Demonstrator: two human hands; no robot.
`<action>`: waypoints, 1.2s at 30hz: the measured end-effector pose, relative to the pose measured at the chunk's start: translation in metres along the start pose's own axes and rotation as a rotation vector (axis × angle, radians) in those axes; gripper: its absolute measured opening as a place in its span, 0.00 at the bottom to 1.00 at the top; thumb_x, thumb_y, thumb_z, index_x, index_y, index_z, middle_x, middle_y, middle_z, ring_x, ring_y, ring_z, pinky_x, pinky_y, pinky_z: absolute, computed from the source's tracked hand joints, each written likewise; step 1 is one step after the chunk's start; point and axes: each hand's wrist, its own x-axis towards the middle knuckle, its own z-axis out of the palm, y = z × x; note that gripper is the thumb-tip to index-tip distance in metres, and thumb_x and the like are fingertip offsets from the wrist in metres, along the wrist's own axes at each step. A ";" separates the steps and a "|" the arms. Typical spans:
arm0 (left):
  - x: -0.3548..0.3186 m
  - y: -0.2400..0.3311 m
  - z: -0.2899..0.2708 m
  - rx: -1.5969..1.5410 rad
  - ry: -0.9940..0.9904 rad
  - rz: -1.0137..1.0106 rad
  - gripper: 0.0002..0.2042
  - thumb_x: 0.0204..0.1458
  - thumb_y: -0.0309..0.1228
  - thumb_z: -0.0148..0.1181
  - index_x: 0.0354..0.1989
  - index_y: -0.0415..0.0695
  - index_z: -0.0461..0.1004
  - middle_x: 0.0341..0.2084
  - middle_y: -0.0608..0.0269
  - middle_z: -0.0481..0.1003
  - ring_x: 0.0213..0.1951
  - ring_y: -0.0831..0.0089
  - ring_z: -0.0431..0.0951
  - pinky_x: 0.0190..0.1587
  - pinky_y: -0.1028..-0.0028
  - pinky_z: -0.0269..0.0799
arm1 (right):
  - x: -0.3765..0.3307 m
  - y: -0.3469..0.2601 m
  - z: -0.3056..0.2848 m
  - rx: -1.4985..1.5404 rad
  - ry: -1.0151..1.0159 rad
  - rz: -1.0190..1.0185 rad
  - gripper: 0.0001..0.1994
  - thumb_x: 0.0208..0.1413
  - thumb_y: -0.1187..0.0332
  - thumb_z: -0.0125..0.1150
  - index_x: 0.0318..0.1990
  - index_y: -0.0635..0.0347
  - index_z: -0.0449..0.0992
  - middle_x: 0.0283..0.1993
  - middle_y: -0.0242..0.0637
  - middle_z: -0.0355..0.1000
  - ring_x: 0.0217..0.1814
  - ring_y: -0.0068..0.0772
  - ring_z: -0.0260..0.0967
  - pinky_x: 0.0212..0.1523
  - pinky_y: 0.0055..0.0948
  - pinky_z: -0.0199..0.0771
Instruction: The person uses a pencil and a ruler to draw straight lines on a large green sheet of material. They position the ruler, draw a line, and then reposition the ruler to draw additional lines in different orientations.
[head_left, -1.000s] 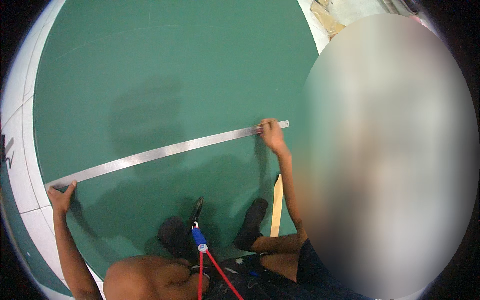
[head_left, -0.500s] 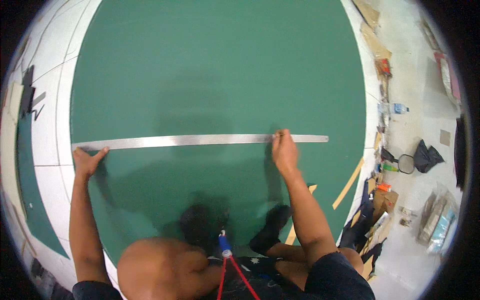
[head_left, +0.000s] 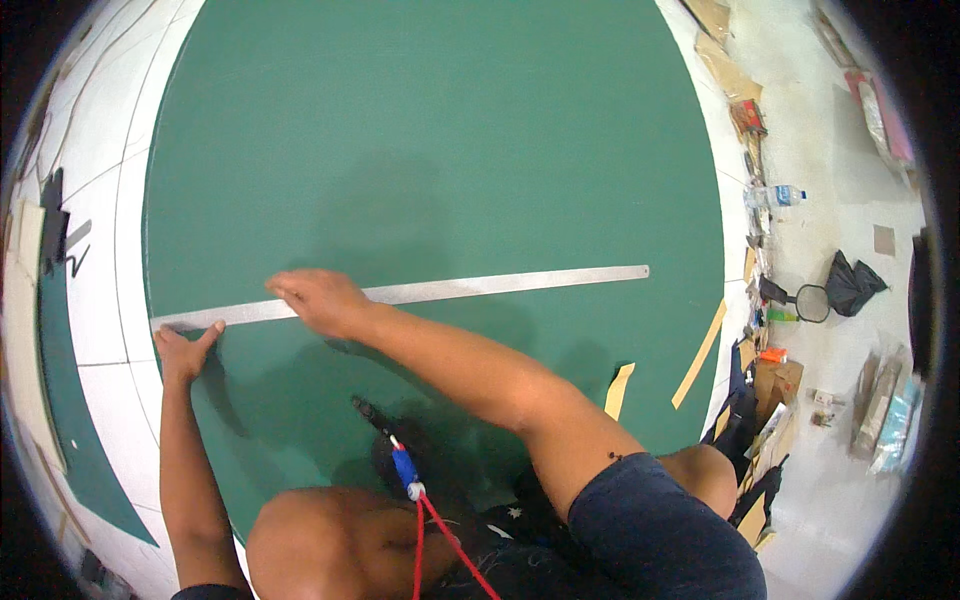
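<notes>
Sheet material, dark green (head_left: pixel 430 130) and matte, covered most of the white tiled floor (head_left: pixel 95 330); it lay flat and without wrinkles, its near left edge running beside a tile joint. The surface looked smooth, like vinyl or rubber matting, though the weave or grain could not be made out.

Across it lay a long metal straightedge (head_left: pixel 500 285), thin, flat and silvery, with a dull brushed sheen. It ran from the sheet's left edge nearly to its right edge, tilted slightly up toward the right. Judged purpose of the hold: both hands pinned it so that it would not slide on the slick sheet.

Left hand (head_left: pixel 185 345) sat at the straightedge's left end, fingers spread and thumb out, fingertips touching the lower edge of the metal; nothing was closed in it. Right hand (head_left: pixel 315 300) reached across the body and pressed palm-down on the straightedge, a little right of the left hand, fingers extended flat rather than curled. Whether it held a small marker beneath could not be told.

A blue clip with red cords (head_left: pixel 405 470) hung at the person's chest. Wooden strips (head_left: pixel 700 350) lay at the right margin, and a plastic bottle (head_left: pixel 785 195) among scraps farther off.
</notes>
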 end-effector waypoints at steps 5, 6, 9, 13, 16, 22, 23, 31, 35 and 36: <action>0.008 -0.002 -0.002 -0.034 -0.030 0.115 0.65 0.35 0.69 0.74 0.64 0.16 0.57 0.66 0.26 0.59 0.70 0.40 0.60 0.72 0.53 0.57 | -0.061 0.023 -0.087 -0.258 0.115 0.029 0.15 0.68 0.62 0.53 0.57 0.53 0.74 0.55 0.46 0.75 0.57 0.51 0.72 0.56 0.51 0.69; 0.013 -0.010 -0.003 -0.075 -0.088 0.167 0.64 0.35 0.69 0.74 0.63 0.16 0.59 0.64 0.26 0.61 0.69 0.39 0.61 0.71 0.53 0.58 | -0.085 0.027 -0.103 -0.376 0.080 0.043 0.14 0.68 0.61 0.53 0.57 0.52 0.75 0.57 0.47 0.74 0.58 0.51 0.71 0.57 0.50 0.68; 0.017 -0.015 0.001 -0.067 -0.065 0.144 0.65 0.35 0.70 0.73 0.63 0.15 0.59 0.66 0.24 0.58 0.70 0.39 0.59 0.72 0.53 0.56 | -0.166 0.044 -0.132 -0.587 0.107 0.120 0.14 0.67 0.61 0.55 0.56 0.53 0.75 0.60 0.44 0.72 0.61 0.47 0.69 0.61 0.49 0.64; 0.021 -0.009 0.013 0.004 0.049 0.083 0.67 0.36 0.70 0.72 0.66 0.15 0.54 0.68 0.23 0.55 0.72 0.39 0.55 0.74 0.54 0.52 | -0.242 0.068 -0.149 -0.798 0.214 0.190 0.16 0.68 0.60 0.54 0.58 0.54 0.75 0.63 0.41 0.72 0.70 0.46 0.65 0.70 0.50 0.59; 0.017 -0.008 0.006 -0.026 0.055 0.099 0.67 0.37 0.70 0.72 0.68 0.16 0.53 0.68 0.24 0.55 0.73 0.39 0.55 0.74 0.53 0.52 | -0.259 0.075 -0.145 -0.740 0.233 0.232 0.17 0.69 0.59 0.52 0.59 0.55 0.74 0.66 0.41 0.71 0.74 0.45 0.62 0.74 0.52 0.55; -0.063 0.054 -0.002 0.096 -0.031 0.225 0.61 0.45 0.75 0.61 0.68 0.23 0.59 0.66 0.31 0.61 0.69 0.41 0.62 0.72 0.52 0.55 | -0.298 0.085 -0.203 -0.758 0.212 0.356 0.15 0.71 0.58 0.49 0.56 0.56 0.73 0.61 0.45 0.74 0.67 0.49 0.69 0.67 0.52 0.64; -0.083 0.069 -0.003 0.142 0.004 0.233 0.60 0.46 0.75 0.59 0.67 0.24 0.60 0.66 0.31 0.62 0.69 0.41 0.63 0.72 0.52 0.56 | -0.301 0.086 -0.222 -0.752 0.121 0.413 0.16 0.72 0.57 0.47 0.55 0.57 0.72 0.60 0.46 0.74 0.65 0.50 0.70 0.65 0.53 0.66; -0.182 0.165 0.068 0.265 0.139 0.593 0.53 0.48 0.72 0.59 0.62 0.25 0.67 0.61 0.33 0.68 0.64 0.41 0.67 0.67 0.51 0.60 | -0.369 0.052 -0.415 -0.781 -0.286 0.818 0.19 0.73 0.51 0.39 0.55 0.56 0.68 0.53 0.53 0.76 0.55 0.58 0.75 0.52 0.57 0.75; -0.206 0.203 0.063 0.285 -0.116 0.837 0.50 0.49 0.66 0.63 0.64 0.27 0.67 0.60 0.34 0.69 0.63 0.42 0.70 0.65 0.52 0.65 | -0.408 0.024 -0.463 -0.819 -0.201 0.871 0.19 0.73 0.52 0.41 0.54 0.57 0.69 0.48 0.53 0.77 0.52 0.59 0.76 0.50 0.57 0.75; -0.211 0.218 0.057 0.279 -0.244 0.914 0.49 0.50 0.65 0.64 0.65 0.28 0.67 0.60 0.34 0.69 0.62 0.42 0.70 0.64 0.52 0.67 | -0.431 0.029 -0.467 -0.831 -0.150 0.867 0.18 0.73 0.53 0.42 0.53 0.57 0.69 0.47 0.53 0.77 0.51 0.59 0.76 0.49 0.57 0.75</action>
